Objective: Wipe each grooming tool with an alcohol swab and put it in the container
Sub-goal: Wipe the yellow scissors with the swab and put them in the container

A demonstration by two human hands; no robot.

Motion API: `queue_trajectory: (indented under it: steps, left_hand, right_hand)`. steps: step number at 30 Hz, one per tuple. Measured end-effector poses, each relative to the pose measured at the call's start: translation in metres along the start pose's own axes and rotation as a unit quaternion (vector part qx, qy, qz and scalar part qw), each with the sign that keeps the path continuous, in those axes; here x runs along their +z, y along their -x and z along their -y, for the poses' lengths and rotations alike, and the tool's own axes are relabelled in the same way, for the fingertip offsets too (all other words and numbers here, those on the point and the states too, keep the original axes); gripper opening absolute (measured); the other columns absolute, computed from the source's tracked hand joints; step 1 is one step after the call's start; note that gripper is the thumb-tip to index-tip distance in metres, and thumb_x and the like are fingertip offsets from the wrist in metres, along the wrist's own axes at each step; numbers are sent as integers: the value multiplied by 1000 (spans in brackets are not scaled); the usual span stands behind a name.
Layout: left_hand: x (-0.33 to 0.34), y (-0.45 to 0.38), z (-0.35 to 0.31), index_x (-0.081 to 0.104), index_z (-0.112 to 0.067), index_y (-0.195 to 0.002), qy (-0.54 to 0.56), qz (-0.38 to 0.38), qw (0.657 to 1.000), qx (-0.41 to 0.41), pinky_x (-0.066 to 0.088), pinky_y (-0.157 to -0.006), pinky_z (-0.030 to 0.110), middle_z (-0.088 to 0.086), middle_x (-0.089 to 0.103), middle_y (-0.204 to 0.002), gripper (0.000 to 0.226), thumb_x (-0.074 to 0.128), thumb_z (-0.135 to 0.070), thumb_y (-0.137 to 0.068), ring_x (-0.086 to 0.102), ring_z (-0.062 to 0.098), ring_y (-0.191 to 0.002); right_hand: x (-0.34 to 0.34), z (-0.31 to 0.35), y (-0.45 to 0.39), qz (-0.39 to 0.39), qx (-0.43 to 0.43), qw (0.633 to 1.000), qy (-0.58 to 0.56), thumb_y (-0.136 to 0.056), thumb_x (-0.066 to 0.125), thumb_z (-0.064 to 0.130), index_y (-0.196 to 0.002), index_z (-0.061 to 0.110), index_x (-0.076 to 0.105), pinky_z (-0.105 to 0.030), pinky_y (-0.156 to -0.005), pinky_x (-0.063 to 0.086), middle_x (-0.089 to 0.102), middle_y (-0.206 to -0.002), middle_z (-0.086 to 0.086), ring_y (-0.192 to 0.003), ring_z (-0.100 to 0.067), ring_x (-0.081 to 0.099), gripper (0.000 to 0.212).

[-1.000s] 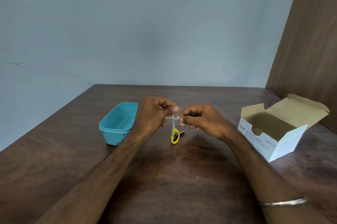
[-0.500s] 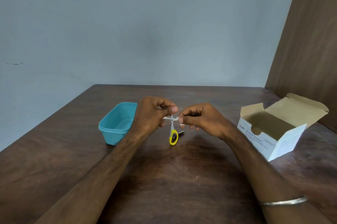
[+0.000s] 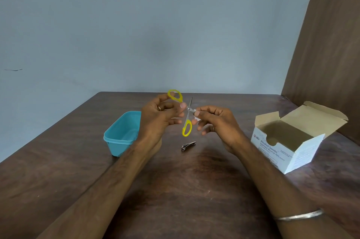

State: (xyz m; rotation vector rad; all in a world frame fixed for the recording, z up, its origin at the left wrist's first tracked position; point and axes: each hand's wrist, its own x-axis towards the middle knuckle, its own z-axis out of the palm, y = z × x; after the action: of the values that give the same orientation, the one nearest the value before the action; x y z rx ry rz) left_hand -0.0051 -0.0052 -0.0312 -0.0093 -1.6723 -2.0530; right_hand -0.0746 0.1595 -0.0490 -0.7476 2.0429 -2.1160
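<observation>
Small scissors with yellow handles are spread wide open in the air above the table. My left hand holds their upper yellow loop between thumb and fingers. My right hand pinches a small white alcohol swab against one blade near the pivot. The other yellow loop hangs down between my hands. A metal nail clipper lies on the table just below them. The empty teal container stands on the table left of my left wrist.
An open cardboard box of alcohol swabs stands at the right, its flaps up. The dark wooden table runs back to a pale wall, and a brown panel rises behind the box.
Both hands have risen off the table with the scissors. The scissors have turned and now stand spread open, one loop up. The nail clipper beneath them is now plainly in view.
</observation>
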Motion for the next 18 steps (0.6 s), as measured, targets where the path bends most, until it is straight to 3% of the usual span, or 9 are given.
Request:
queue_trajectory:
  steps: [4, 9, 13, 18]
  left_hand:
    - [5, 3, 7, 69, -13, -108, -32, -26, 999, -21, 60, -66, 35, 12, 74, -98, 28, 71, -31, -86, 72, 30, -83]
    - [9, 6, 10, 67, -27, -108, -91, -44, 995, 12, 59, -63, 42, -2, 74, -88, 27, 61, -47, -91, 73, 26, -70]
    - [8, 8, 12, 67, -32, -101, -154, -65, 985, 48, 59, -58, 49, 6, 69, -86, 23, 58, -51, -92, 63, 20, -60]
    - [7, 10, 10, 65, -31, -102, -137, -87, 986, 35, 56, -48, 35, 9, 67, -91, 15, 58, -43, -95, 54, 15, -60]
  right_hand:
    - [9, -2, 0, -16, 19, 999, -47, -92, 67, 14, -96, 4, 73, -30, -55, 50, 76, -82, -15, -59, -20, 65, 13]
    - [18, -4, 1, -24, 36, 997, -63, -93, 67, 17, -101, 4, 72, -30, -56, 52, 77, -88, -17, -63, -22, 69, 16]
    - [23, -5, 5, -14, 45, 998, -47, -93, 68, 19, -101, 5, 72, -31, -57, 52, 77, -87, -14, -62, -23, 69, 17]
    - [26, -4, 6, -8, 50, 998, -31, -93, 68, 22, -96, 11, 73, -32, -58, 50, 78, -87, -12, -61, -23, 68, 13]
